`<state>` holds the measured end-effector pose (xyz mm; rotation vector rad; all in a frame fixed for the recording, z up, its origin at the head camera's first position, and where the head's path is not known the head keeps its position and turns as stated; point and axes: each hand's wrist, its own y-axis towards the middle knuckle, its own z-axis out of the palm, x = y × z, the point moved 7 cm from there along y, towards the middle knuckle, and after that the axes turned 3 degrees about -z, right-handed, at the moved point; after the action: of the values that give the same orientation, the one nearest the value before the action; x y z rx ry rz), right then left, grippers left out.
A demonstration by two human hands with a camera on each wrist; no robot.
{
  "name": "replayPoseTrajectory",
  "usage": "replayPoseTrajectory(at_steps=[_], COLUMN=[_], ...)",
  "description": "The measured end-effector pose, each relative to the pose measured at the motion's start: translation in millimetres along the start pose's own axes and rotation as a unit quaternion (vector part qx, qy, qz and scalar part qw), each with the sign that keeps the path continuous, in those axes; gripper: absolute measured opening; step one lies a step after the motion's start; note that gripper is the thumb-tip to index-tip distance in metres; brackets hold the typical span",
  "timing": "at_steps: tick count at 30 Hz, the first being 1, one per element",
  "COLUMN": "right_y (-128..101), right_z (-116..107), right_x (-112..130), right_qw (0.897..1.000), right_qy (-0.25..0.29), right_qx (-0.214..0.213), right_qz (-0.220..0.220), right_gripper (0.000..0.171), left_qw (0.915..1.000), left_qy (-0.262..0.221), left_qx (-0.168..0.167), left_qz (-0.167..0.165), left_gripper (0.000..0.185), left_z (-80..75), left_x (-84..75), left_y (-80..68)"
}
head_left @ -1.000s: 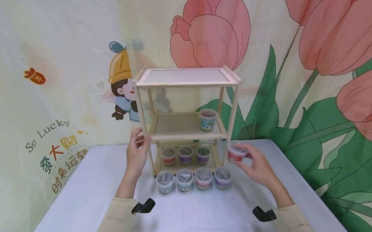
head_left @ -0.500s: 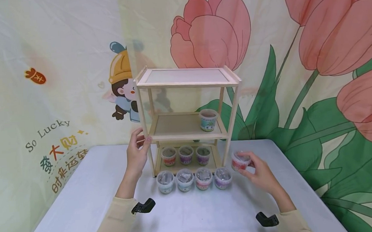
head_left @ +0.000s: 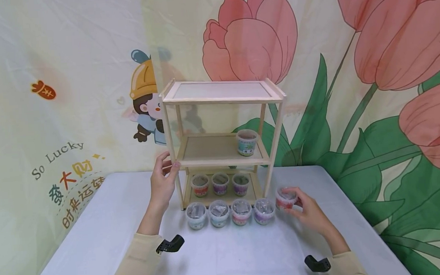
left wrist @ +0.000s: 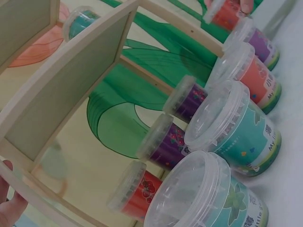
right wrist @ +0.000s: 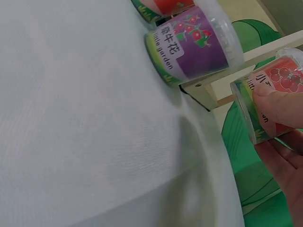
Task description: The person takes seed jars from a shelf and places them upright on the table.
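My right hand (head_left: 309,211) grips a red-labelled plastic tub (head_left: 286,198) with a clear lid, to the right of the shelf's front leg. In the right wrist view, thumb and fingers wrap that tub (right wrist: 272,101). My left hand (head_left: 163,180) holds the left front post of a wooden three-tier shelf (head_left: 223,162), at the middle tier. In front of the shelf stands a row of lidded tubs: two teal ones, a pink-red tub (head_left: 241,212) and a purple tub (head_left: 264,211), the last one nearest my right hand.
On the bottom tier sit a red tub (head_left: 200,186) and two purple tubs, one of them a purple tub (head_left: 240,184) at right. A teal tub (head_left: 247,142) stands at the middle tier's right end. A tulip-printed cloth (head_left: 252,40) hangs behind the white-covered table (head_left: 234,261).
My right hand has brought the red tub toward me and slightly right, away from the shelf's right front leg. My left hand stays on the post.
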<state>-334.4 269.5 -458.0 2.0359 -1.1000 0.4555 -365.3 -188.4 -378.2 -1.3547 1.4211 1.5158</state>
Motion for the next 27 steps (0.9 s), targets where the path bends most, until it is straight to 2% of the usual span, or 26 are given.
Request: replayPoseTrajectory(at_steps=[14, 23, 27], right_y=[-13.5, -19.6, -21.2], right_z=[12.1, 17.6, 19.7], right_x=[-19.6, -24.8, -27.2], right_qw=[0.998, 0.999, 0.998], right_qy=[0.036, 0.029, 0.032], right_qx=[0.020, 0.029, 0.036], right_qz=[0.049, 0.032, 0.042], right_gripper=[0.061, 0.062, 0.062], left_qw=[0.9999, 0.9999, 0.9999], left_qy=[0.003, 0.008, 0.006], left_qx=[0.002, -0.002, -0.002], left_qz=[0.010, 0.011, 0.012], left_gripper=[0.052, 0.052, 0.052], left_z=[-0.3, -0.5, -0.7], left_x=[-0.2, 0.7, -0.1], left_y=[-0.7, -0.1, -0.7])
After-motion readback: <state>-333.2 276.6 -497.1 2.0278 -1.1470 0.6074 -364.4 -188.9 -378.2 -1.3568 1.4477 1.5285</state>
